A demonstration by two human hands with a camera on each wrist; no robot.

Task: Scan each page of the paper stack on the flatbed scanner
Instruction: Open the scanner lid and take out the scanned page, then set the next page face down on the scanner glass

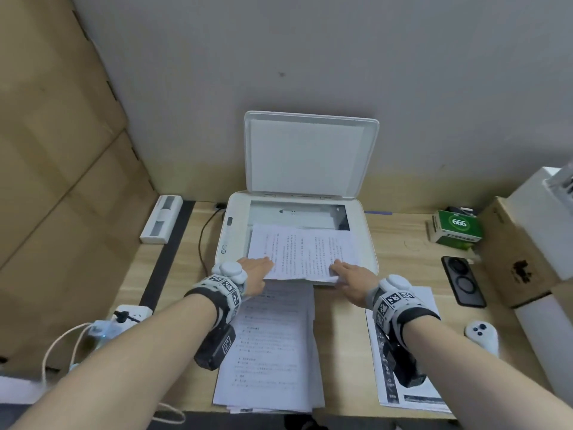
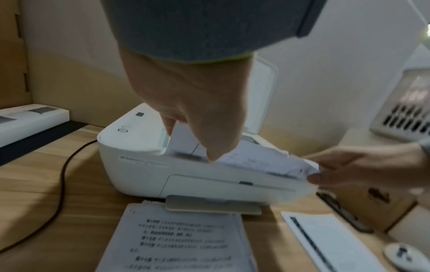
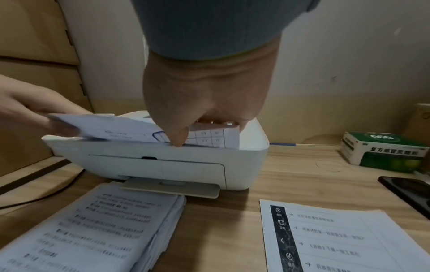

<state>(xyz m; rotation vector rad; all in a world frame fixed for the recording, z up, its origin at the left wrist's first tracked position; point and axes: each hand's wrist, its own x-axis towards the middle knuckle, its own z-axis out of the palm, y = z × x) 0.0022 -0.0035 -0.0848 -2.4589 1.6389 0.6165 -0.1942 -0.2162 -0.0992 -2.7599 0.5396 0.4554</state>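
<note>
The scanner [image 1: 297, 243] sits at the back of the worktop [image 1: 400, 243] with its lid [image 1: 310, 153] raised upright against the wall, which leaves the glass [image 1: 297, 214] free to take a sheet; a single page [image 1: 302, 251] lies partly over the near half of that glass, its near edge overhanging the scanner's front; the far strip of glass is uncovered, so I judge the page is not yet seated. The left hand [image 1: 254, 271] pinches the page's near-left corner, thumb under and fingers above as the left wrist view shows; the right hand [image 1: 350, 277] pinches the near-right corner in the same way, thumb tip [image 3: 178, 139] pressed on the underside; a grip at both corners keeps the thin sheet flat and lets it be steered squarely, which seems the reason for it. The page is white and densely printed on the upper face; the right wrist view shows a printed table and a blue stamp-like mark on its lower face; it sags a little between the hands. The paper stack [image 1: 273, 352] lies on the worktop just in front of the scanner, between the forearms and close at hand; a separate printed sheet [image 1: 415, 367] lies apart to the right, perhaps a place for finished pages, though I cannot tell.
</note>
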